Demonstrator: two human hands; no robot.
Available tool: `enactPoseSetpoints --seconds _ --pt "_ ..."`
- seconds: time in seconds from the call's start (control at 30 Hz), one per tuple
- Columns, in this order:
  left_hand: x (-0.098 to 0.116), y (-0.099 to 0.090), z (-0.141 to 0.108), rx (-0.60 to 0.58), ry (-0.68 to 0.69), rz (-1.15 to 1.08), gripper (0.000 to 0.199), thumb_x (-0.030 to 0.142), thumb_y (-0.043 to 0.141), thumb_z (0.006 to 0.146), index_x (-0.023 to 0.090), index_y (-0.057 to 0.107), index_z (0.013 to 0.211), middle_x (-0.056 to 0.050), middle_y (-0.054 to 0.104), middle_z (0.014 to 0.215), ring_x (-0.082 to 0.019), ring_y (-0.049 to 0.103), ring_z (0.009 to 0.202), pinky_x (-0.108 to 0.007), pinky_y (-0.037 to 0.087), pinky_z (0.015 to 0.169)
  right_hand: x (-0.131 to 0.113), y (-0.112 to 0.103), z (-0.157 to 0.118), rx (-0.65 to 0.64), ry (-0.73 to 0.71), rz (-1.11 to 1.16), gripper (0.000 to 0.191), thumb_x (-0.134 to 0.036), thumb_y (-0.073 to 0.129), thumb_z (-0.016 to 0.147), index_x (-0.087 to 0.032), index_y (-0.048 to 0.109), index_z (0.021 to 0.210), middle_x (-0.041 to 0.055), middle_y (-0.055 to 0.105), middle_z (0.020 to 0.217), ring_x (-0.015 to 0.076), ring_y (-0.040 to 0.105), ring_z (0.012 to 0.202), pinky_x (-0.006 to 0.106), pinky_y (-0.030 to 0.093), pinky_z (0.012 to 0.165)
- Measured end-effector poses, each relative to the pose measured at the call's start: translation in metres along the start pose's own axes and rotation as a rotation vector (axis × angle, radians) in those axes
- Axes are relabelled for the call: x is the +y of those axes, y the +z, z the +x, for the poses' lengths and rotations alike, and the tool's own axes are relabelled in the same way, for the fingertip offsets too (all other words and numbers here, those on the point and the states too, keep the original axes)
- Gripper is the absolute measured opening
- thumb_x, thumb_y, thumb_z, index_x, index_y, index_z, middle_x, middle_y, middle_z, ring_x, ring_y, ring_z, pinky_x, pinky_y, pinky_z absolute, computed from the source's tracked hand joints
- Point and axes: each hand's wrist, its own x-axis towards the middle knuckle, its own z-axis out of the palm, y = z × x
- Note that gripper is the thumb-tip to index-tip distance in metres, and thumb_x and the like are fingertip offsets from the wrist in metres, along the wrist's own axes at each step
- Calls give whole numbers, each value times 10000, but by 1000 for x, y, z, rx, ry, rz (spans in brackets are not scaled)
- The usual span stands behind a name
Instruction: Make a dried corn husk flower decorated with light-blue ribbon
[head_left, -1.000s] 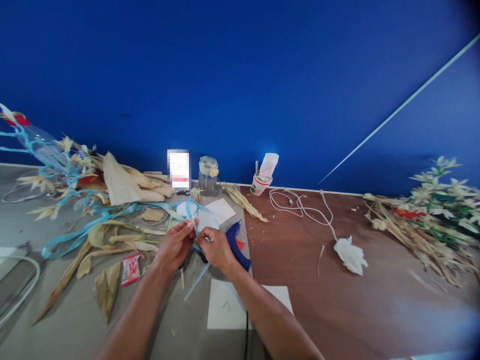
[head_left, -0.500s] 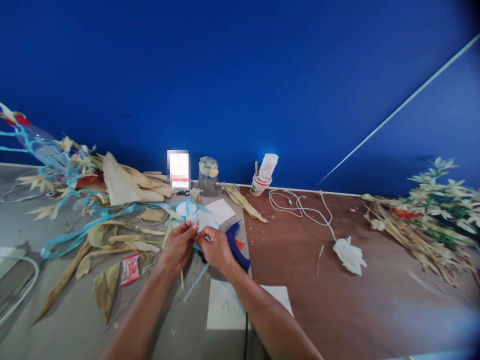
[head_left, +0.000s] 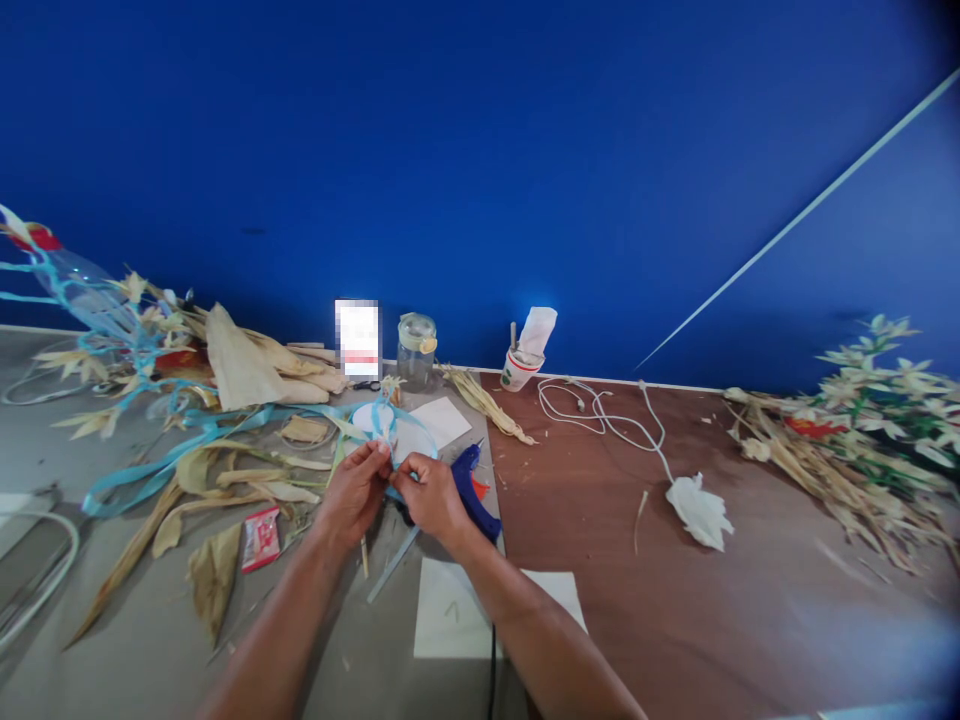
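Observation:
My left hand [head_left: 358, 492] is closed in a pinch on the light blue ribbon, below a small pale flower piece [head_left: 391, 388]. Close beside it on the right, my right hand [head_left: 429, 492] pinches the same ribbon, which loops up behind the fingers. The blue ribbon [head_left: 172, 457] trails off to the left across the dried husks. Just right of my right hand lies a dark blue glue gun [head_left: 466, 480]. White paper [head_left: 442, 423] lies behind the hands. My fingertips partly hide what is between them.
Dried husks [head_left: 240, 360] and a red packet [head_left: 261, 539] lie left. A glass jar [head_left: 416, 355], a lit screen [head_left: 358, 338] and a white cup [head_left: 521, 369] stand by the blue wall. Right are a white cable [head_left: 630, 432], crumpled tissue [head_left: 699, 510] and white-flowered stems [head_left: 885, 400].
Both hands have shifted very slightly to the left, still pinching the ribbon. Everything else looks the same.

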Motion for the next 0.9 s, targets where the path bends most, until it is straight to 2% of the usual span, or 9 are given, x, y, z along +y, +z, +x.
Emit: enactPoseSetpoints --seconds 0.13,0.3,0.7,0.9 --pt "0 -3 2 -2 -7 11 246 250 824 559 114 621 581 37 517 521 -53 442 504 -148 388 492 -1 0 0 -23 8 25 176 -220 534 720 -181 526 548 -52 463 528 103 418 552 221 308 554" --pt "-1 -8 5 15 -36 -23 231 226 822 542 93 668 651 25 551 561 -45 427 486 -152 380 465 1 0 2 -68 33 160 172 -207 537 698 -181 509 530 -54 435 524 101 398 552 222 311 557" --pt "1 -8 5 -3 -71 -79 158 180 791 586 93 680 656 18 536 543 -50 430 472 -155 393 451 6 4 3 -102 162 378 147 -239 576 658 -182 519 535 -74 361 484 85 288 510 223 248 515" --pt "0 -13 8 4 -38 -110 185 209 803 580 113 682 681 25 544 566 -52 436 494 -158 402 476 6 8 2 -56 56 338 149 -263 546 706 -172 598 600 -42 442 538 95 341 533 228 284 518"
